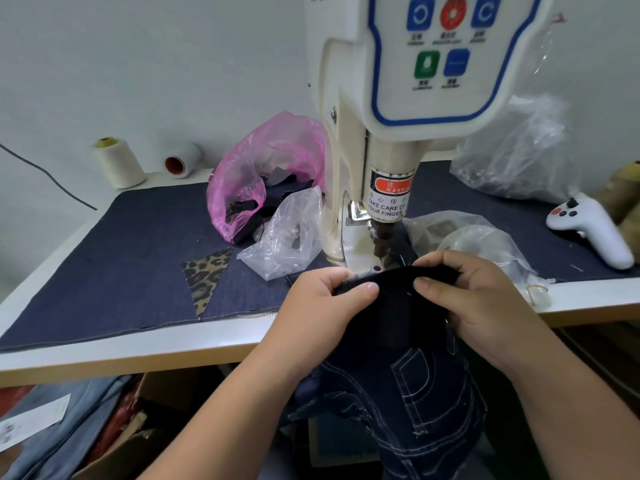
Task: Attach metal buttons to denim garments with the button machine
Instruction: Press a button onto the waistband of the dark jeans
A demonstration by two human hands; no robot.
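A dark denim garment (408, 344) with white stitching hangs over the table's front edge, its waistband raised toward the button machine (388, 161). My left hand (322, 306) pinches the waistband's left part between thumb and fingers. My right hand (474, 299) pinches its right part the same way. The band's top edge lies just in front of the machine's punch head (381, 237) and the small round die (375, 269) in the base. I see no loose metal button.
A denim mat (121, 258) covers the white table (138, 355). Behind lie a pink plastic bag (263, 174), clear bags (287, 233) (512, 154), a leopard-print scrap (204, 271), two thread spools (119, 162) and a white handheld controller (592, 230). Boxes and cloth sit under the table.
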